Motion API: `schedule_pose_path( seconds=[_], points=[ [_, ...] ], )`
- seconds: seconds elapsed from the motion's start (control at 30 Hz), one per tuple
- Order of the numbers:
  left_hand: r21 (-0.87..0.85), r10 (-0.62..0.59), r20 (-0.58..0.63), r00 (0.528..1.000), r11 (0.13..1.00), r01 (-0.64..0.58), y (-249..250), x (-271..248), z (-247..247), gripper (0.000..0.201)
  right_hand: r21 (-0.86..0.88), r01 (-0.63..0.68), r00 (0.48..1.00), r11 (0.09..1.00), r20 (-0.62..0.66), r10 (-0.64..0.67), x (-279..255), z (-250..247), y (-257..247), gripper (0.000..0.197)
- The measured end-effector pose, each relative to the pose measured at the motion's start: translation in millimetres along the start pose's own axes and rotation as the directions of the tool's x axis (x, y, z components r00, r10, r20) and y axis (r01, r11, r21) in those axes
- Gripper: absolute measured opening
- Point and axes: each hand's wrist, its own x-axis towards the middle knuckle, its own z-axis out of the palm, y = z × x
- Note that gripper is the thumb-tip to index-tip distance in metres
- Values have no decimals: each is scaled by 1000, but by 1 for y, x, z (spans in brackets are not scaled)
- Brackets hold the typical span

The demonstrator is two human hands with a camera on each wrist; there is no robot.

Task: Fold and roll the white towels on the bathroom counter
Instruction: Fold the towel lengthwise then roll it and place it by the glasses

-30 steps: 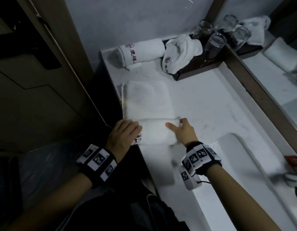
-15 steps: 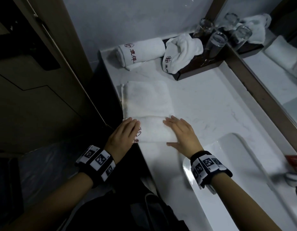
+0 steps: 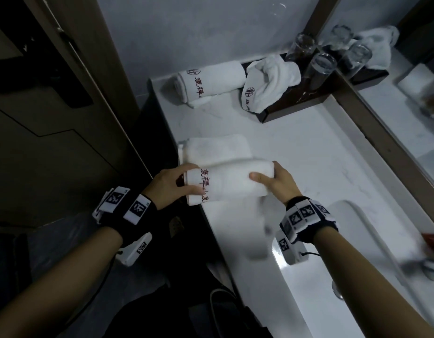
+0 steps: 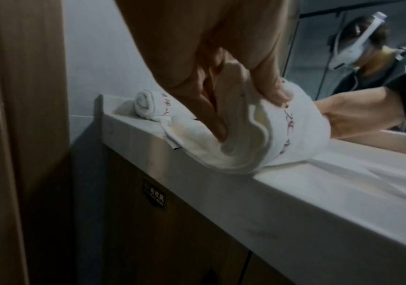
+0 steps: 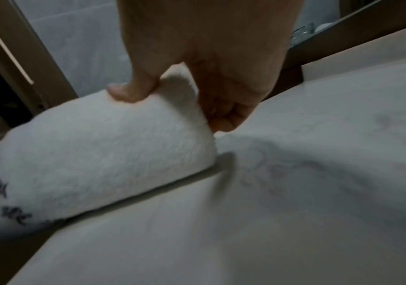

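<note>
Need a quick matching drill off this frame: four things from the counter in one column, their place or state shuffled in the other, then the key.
Things
1. towel in hand
2. rolled towel
3. crumpled towel
4. glasses

Place or state
A. finished roll lying on the counter near the back wall
B. standing on the dark tray by the mirror
C. partly rolled, left hand and right hand gripping its two ends
D. loose heap draped over the tray's end

Pairs: 1-C, 2-A, 3-D, 4-B
</note>
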Motion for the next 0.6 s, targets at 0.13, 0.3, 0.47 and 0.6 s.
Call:
schedule_pose_path(
  seconds=[0.13, 0.3, 0.47, 0.6],
  points=[
    [-6, 58, -87, 994, 998, -59, 0, 15, 0, 43, -49, -113, 991, 992, -83, 109, 20, 12, -16, 65],
    [263, 316, -257, 913, 932, -248, 8, 25, 0, 45, -226, -129, 970, 966, -233, 75, 38, 28, -35, 68],
    [509, 577, -163, 800, 744, -433, 12, 15, 9, 26, -402, 254, 846, 879, -349, -404, 28, 45, -33, 25],
    [719, 478, 88, 874, 577, -388, 6, 10, 10, 77, -304, 367, 872, 879, -217, -439, 19, 35, -19, 26]
  ],
)
